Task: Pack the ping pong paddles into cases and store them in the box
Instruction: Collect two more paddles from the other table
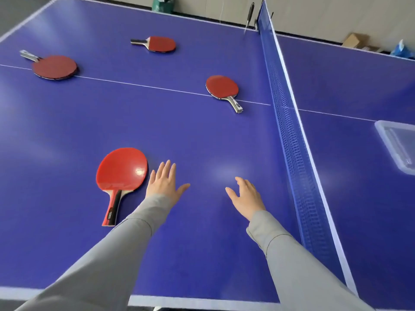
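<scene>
From the head camera, your left hand (165, 182) is spread flat with straight fingers just right of the nearest paddle (122, 169), holding nothing, and your right hand (246, 196) is likewise released, fingers relaxed over the bare blue table (202, 135) and apart from every paddle. Three more red paddles lie face up farther out: one near the net (222, 86), one far centre (161, 44), one far left (55, 67). Beyond the net (289, 122), at the right edge, sits what looks like a clear plastic box (397, 144), cut off by the frame.
</scene>
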